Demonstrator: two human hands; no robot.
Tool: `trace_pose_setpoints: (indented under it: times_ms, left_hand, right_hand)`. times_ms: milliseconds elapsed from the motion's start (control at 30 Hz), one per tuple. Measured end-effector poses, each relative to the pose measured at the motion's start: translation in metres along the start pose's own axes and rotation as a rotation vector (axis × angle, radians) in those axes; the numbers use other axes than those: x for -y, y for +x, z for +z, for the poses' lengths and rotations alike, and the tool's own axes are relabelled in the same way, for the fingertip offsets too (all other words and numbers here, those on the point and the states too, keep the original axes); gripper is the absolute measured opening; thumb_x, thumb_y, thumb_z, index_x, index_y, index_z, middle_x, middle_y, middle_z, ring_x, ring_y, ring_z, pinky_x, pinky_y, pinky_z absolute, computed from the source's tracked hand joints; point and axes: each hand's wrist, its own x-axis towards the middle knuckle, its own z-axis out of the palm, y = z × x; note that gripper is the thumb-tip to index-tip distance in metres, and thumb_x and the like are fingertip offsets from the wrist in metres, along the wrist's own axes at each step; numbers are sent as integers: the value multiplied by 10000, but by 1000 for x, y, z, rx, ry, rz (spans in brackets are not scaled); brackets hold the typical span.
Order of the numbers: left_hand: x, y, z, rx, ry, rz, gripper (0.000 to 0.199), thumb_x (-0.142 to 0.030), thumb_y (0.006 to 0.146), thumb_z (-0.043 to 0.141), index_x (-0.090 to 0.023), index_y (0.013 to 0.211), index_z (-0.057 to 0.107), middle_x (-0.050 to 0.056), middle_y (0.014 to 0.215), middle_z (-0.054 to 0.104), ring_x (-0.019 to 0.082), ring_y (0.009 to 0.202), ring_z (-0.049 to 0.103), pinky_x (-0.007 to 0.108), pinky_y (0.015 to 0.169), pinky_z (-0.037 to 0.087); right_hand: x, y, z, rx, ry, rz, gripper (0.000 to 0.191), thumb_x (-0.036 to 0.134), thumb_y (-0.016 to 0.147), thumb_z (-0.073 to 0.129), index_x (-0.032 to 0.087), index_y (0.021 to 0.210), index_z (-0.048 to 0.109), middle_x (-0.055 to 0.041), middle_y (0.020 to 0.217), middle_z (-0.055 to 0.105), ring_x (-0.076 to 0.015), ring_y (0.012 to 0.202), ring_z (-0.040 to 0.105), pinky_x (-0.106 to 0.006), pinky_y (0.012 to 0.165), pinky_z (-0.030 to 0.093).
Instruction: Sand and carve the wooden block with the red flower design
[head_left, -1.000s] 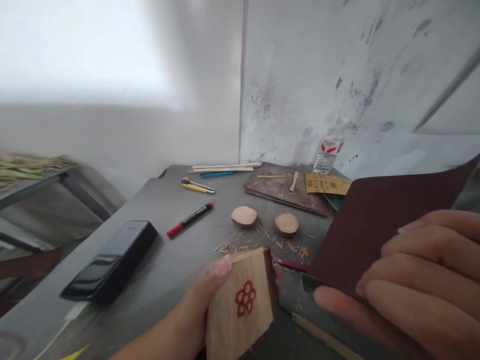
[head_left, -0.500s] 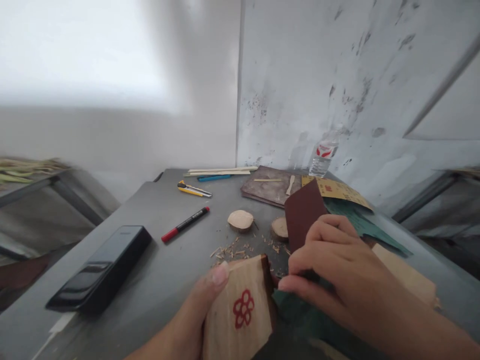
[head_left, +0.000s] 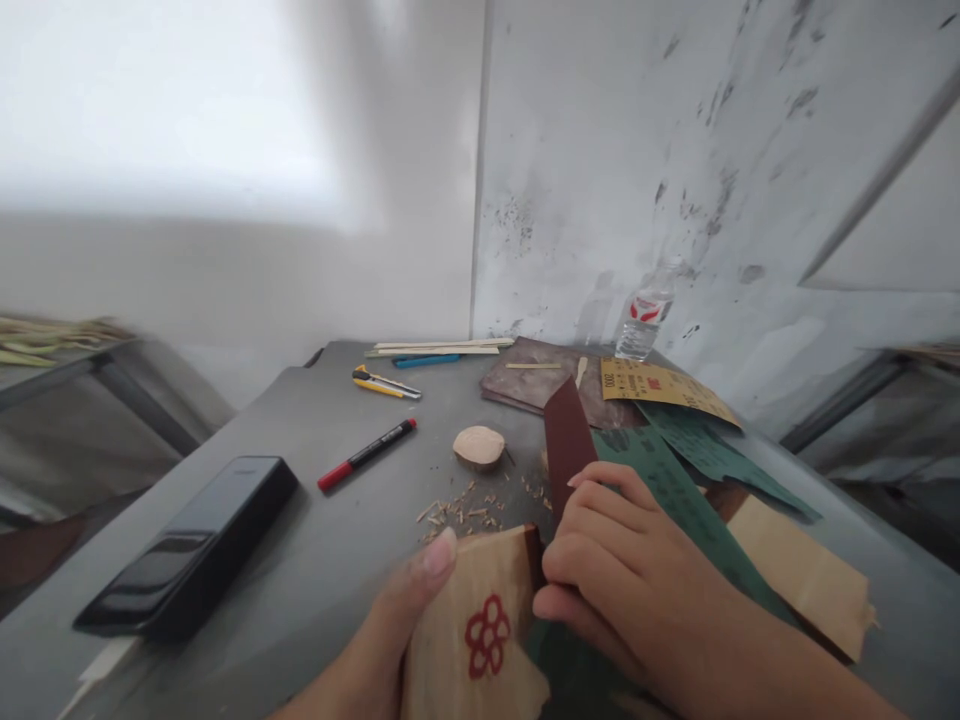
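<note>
While the left hand [head_left: 394,615], half closed, grips a wooden block [head_left: 442,640] above the near tabletop [head_left: 330,570], its red flower [head_left: 487,636] drawn but its dark edge [head_left: 535,556] remaining, the tightly curled right hand [head_left: 611,570] pinches a maroon sheet [head_left: 568,435] beside that edge.

The bottom edge crops the pale wooden block bearing a red flower [head_left: 442,640], which hides the left hand's [head_left: 386,630] fingers except its thumb. A maroon rectangular sheet [head_left: 568,440] covers all but a sliver of a brown wooden piece [head_left: 544,461]
</note>
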Motion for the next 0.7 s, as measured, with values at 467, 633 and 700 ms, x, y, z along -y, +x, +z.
trace_pose_setpoints:
  times_ms: [467,633,700]
  left_hand:
    - [-8,0,15,88,-81,22,758,-766,811,635,-109,1164,769,189,971,826,418,1046,754,505,922,582]
    - [-11,1,17,48,-116,32,763,-752,833,620,-122,1250,732,185,1016,818,420,1072,741,523,976,551]
    - [-11,2,18,95,-140,34,763,-750,843,609,-115,1249,728,182,1024,813,414,1086,733,523,1006,533]
  right_hand:
    - [-8,-1,-14,96,129,-77,241,381,1038,634,191,894,598,-2,900,672,-164,965,624,-441,1258,268]
    - [-4,2,-29,84,138,-17,135,143,953,666,189,1075,629,-15,1031,684,-165,1123,612,-380,1294,203]
    - [-1,5,-33,130,165,27,145,111,950,642,195,1069,638,-9,1014,673,-163,1078,618,-374,1289,228]
